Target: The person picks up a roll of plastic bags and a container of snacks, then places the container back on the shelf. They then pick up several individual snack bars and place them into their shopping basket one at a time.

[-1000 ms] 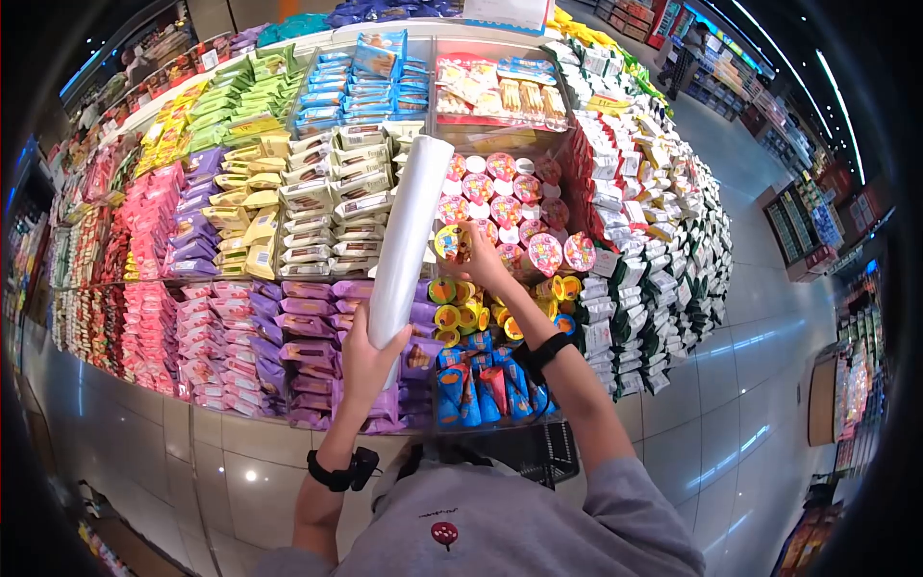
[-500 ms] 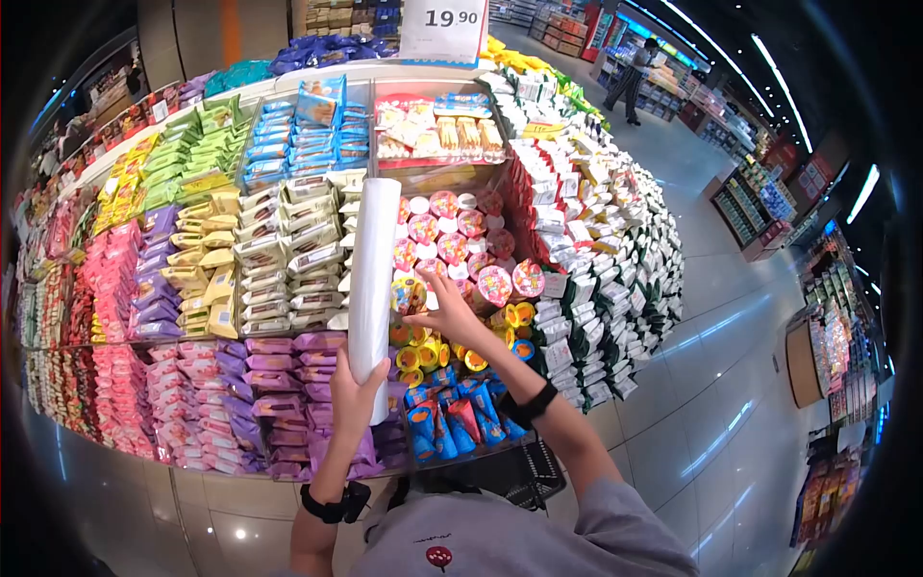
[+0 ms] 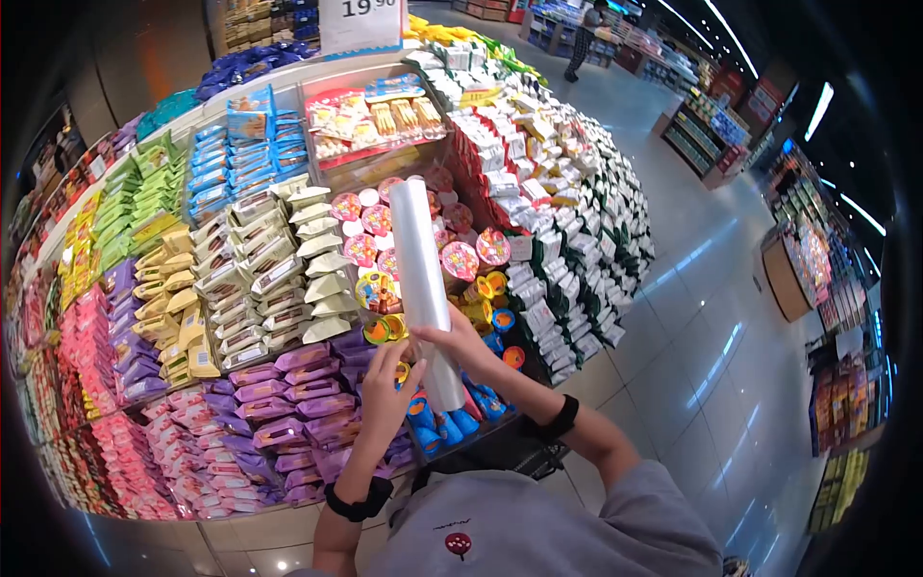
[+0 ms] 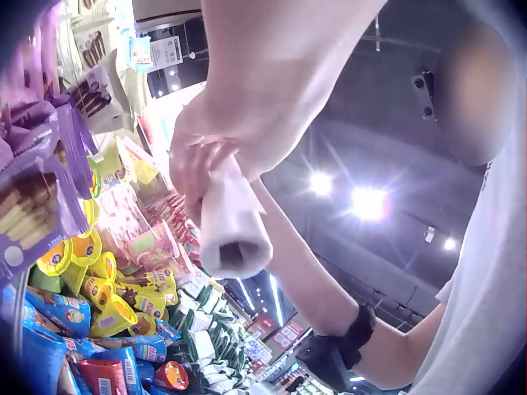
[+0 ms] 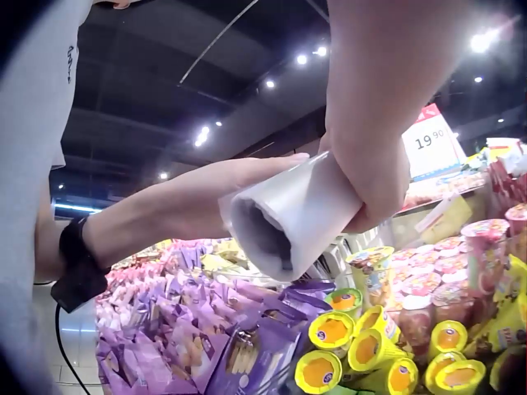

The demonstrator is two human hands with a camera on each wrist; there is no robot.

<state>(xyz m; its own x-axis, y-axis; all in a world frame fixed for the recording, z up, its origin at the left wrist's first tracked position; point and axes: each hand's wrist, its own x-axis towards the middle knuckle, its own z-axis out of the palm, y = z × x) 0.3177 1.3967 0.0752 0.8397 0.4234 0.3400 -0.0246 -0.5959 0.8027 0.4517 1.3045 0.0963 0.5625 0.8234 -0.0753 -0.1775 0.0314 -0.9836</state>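
A whitish roll of clear plastic bags (image 3: 420,250) stands tilted in front of my body over the snack display. My right hand (image 3: 463,344) grips its lower half, fingers wrapped behind it. Against its left side, my left hand (image 3: 385,394) has bent fingers and thumb together at the film. In the left wrist view, a loose flap of film (image 4: 244,191) stands off the roll close to the fingers. The roll's hollow end (image 5: 268,239) faces the right wrist camera. Just beyond the hands, a yellow-topped snack cup (image 3: 377,290) sits among pink-lidded cups (image 3: 460,258).
Purple snack packs (image 3: 303,404) lie below left, and cream packs (image 3: 252,274) farther up. Yellow cone-shaped snacks (image 5: 370,346) and blue cones (image 4: 58,311) fill the near bin. White packs (image 3: 567,250) heap up at right. A price sign (image 3: 361,27) stands at the back.
My right hand has let go of the yellow-topped cup, come back toward me and taken hold of the roll. The left hand has shifted from holding the roll's base to its left side.
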